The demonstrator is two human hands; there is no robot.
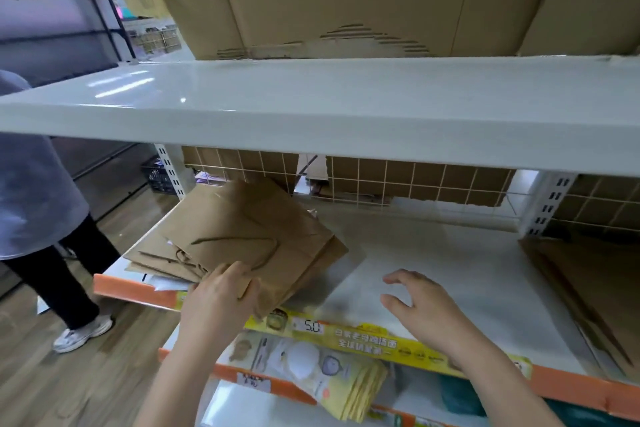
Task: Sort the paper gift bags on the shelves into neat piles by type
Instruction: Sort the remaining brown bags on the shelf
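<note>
Bags: flat brown kraft-paper gift bags, skewed pile, lower left, white shelf.
Left hand: grip holding pile's front edge.
Right hand: grip wide, empty.
Risk: overhanging bags may slide off.

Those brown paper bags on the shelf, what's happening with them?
A person is tidying them. The left hand grips the near edge of the brown paper bags, a messy, slanted pile on the white shelf. The right hand hovers open above the bare shelf, holding nothing. Another person stands to the left.
</note>
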